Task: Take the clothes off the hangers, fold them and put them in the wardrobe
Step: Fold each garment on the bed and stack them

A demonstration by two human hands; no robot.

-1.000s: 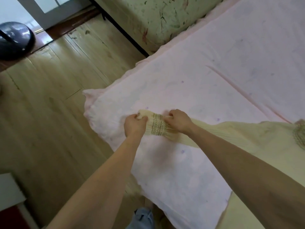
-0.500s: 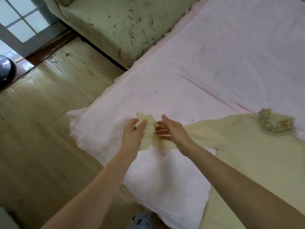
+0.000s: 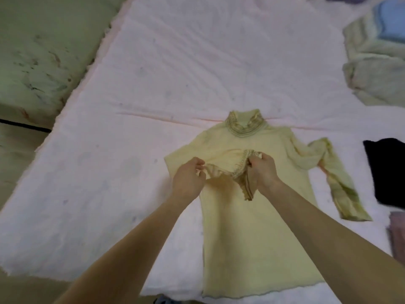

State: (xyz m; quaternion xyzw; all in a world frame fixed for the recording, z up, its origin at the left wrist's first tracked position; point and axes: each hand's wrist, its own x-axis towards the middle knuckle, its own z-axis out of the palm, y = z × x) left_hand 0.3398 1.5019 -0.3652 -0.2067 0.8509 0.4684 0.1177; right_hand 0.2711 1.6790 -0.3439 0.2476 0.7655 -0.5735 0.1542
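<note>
Mid-fold on the pink bedspread [image 3: 153, 84]: my left hand [image 3: 188, 179] and right hand [image 3: 262, 172] each pinch the cuff end of the yellow top [image 3: 252, 238]'s left sleeve, drawn across its chest. Next, I judge, lay it flat, then fold the other sleeve [image 3: 337, 176]. The top lies flat, collar away, hem toward me.

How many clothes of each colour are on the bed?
Yellow: 1, the yellow high-neck top that both hands hold by a sleeve.
Pale green: 1, a folded pile, pieces too blurred to split.
Light blue: 1, a folded piece on top of that pile.
Black: 1, a dark garment.
Pink: 1, a blurred piece at the edge.
Total: 5
</note>
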